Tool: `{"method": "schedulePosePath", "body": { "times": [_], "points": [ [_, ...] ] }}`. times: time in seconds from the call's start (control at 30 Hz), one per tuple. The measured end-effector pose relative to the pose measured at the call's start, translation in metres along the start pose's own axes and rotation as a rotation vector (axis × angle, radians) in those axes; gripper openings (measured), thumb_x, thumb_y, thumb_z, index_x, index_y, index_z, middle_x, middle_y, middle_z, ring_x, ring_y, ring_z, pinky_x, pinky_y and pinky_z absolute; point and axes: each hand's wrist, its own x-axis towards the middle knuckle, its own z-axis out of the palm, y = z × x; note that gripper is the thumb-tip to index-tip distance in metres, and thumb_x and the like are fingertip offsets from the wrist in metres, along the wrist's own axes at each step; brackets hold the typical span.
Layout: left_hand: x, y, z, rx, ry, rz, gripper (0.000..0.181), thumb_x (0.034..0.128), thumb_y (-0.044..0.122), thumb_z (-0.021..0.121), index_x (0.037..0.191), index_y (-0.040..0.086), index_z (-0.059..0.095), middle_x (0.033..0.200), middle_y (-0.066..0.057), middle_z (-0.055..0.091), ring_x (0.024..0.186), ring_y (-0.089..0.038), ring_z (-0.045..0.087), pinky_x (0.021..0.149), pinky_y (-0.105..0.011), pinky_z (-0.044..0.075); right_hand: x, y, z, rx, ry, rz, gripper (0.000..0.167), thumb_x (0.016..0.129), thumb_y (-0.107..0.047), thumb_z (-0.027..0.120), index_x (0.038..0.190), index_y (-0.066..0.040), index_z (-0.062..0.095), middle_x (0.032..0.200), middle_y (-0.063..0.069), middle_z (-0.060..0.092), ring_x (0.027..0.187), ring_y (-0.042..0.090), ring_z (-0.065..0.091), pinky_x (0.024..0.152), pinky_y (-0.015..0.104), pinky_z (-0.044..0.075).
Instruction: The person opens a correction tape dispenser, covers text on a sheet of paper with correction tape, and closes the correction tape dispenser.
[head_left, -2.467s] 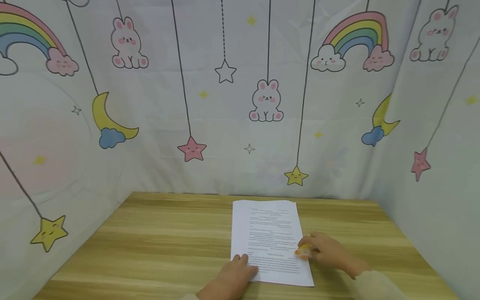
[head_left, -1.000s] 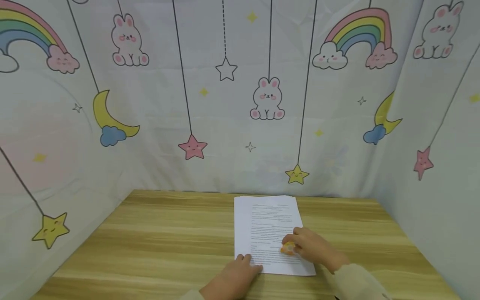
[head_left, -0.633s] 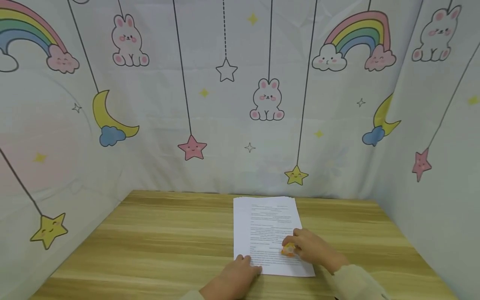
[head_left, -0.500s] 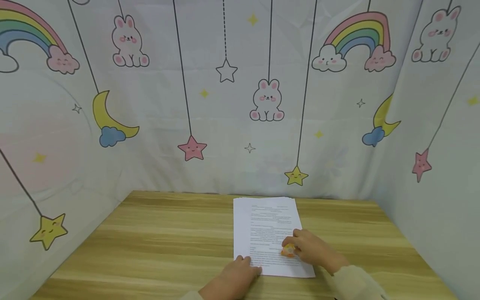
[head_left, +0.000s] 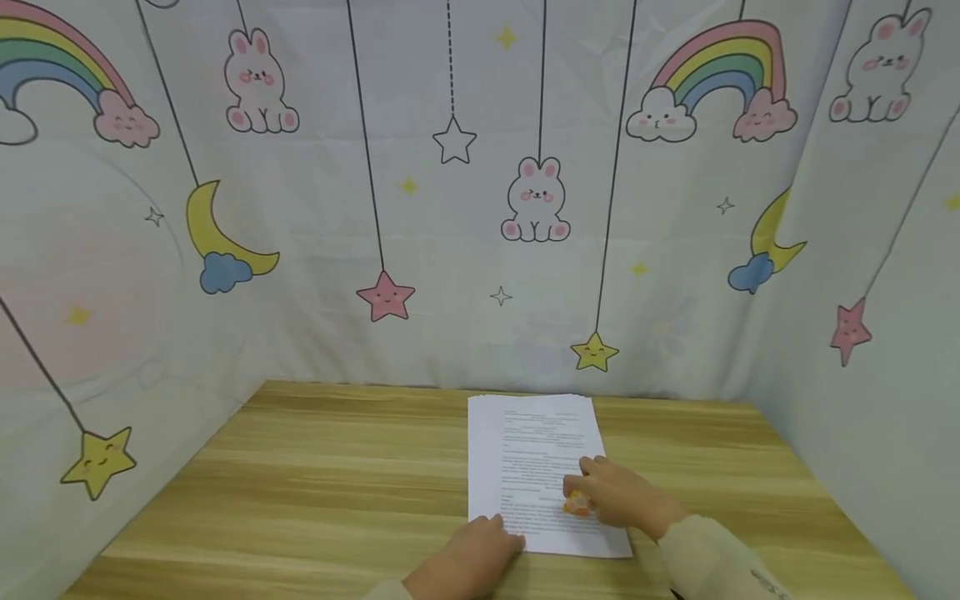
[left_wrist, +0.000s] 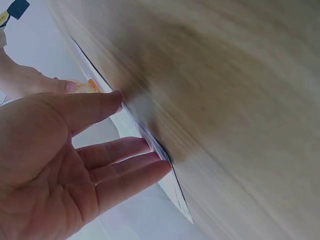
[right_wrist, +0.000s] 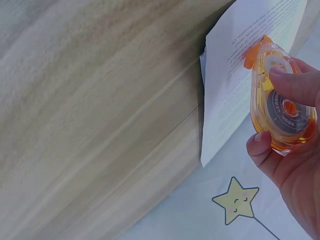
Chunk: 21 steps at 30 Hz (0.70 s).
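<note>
A stack of printed paper lies on the table. My right hand grips an orange, see-through correction tape dispenser over the lower right part of the top sheet. In the right wrist view, thumb and fingers pinch the correction tape dispenser, and its orange tip is at the printed lines; whether it touches the paper cannot be told. My left hand rests at the lower left corner of the stack. In the left wrist view, the left fingers are nearly straight against the paper's edge.
A wood-grain table carries the stack. White cloth walls printed with rabbits, stars and rainbows stand behind it and on both sides.
Over the 2.5 seconds, my right hand has moved left with the correction tape dispenser, from the paper's right edge onto the text. Lately it has barely moved. My left hand stays at the corner.
</note>
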Motion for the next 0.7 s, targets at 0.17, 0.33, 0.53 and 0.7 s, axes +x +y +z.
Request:
{"method": "schedulePosePath", "body": {
  "times": [0.17,0.33,0.53,0.7],
  "points": [
    [0.0,0.002,0.001,0.006,-0.008,-0.01,0.024,0.0723,0.014,0.069,0.094,0.023,0.068,0.078,-0.002,0.06,0.07,-0.012,0.054,0.063,-0.025,0.046,-0.002,0.002,0.001,0.003,-0.016,0.011,0.026,0.077,-0.006,0.067,0.094,-0.024,0.062,0.081,-0.002,0.051,0.071,0.012,0.044,0.062,0.026,0.042],
    [0.0,0.002,-0.001,0.009,0.007,-0.008,0.021,0.0719,0.013,0.069,0.091,0.022,0.068,0.076,-0.001,0.058,0.069,-0.012,0.051,0.061,-0.024,0.043,-0.004,0.004,0.001,-0.022,0.011,-0.016,0.023,0.078,-0.008,0.067,0.093,-0.025,0.062,0.08,-0.003,0.051,0.071,0.011,0.045,0.063,0.025,0.042],
    [-0.001,0.002,-0.002,0.018,0.002,0.0,0.021,0.0717,0.014,0.069,0.091,0.023,0.067,0.075,0.0,0.057,0.069,-0.012,0.05,0.062,-0.024,0.041,-0.007,0.007,0.002,-0.024,0.055,-0.041,0.023,0.076,-0.008,0.068,0.092,-0.024,0.062,0.078,-0.003,0.051,0.068,0.011,0.045,0.06,0.024,0.041],
    [0.0,0.002,-0.002,0.006,-0.002,-0.013,0.022,0.0717,0.013,0.069,0.091,0.023,0.068,0.075,-0.001,0.058,0.069,-0.012,0.051,0.061,-0.025,0.043,-0.01,0.011,0.005,-0.009,0.053,-0.029,0.023,0.077,-0.008,0.068,0.091,-0.025,0.062,0.078,-0.004,0.05,0.068,0.01,0.043,0.06,0.023,0.04]
  ]
}}
